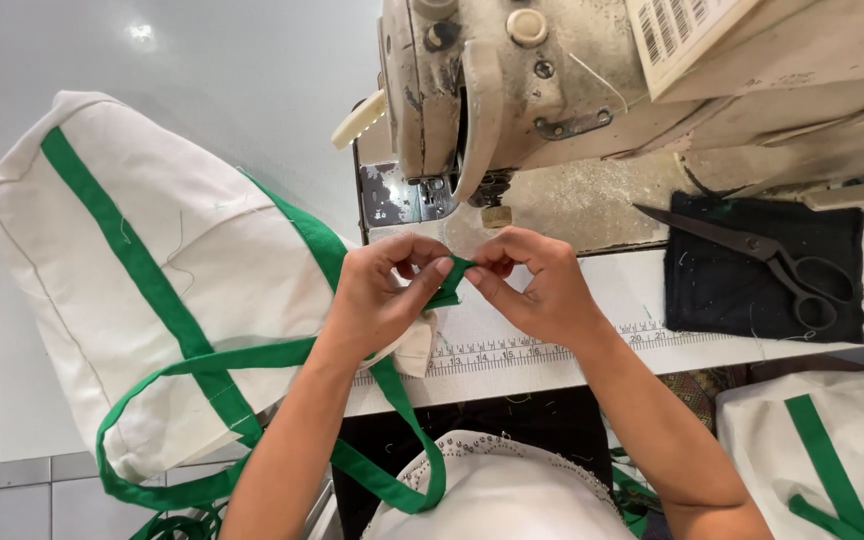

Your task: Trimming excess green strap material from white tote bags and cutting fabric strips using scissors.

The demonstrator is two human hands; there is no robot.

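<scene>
Strap (449,283) green, folded | pinched between hands: left (382,300), right (537,290)

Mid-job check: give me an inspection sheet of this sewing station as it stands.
Surface: white table with a ruler strip along its front edge.
Job's things: green strap end pinched between both hands; white bag with green bands lies left, off the table edge.
Clutter: scissors on a dark cloth, right.
Grippers: left hand and right hand both closed on the strap, in front of the sewing machine.
Cables: nothing seen.
Surroundings: more white-and-green bags at far left and lower right; tiled floor below.
</scene>
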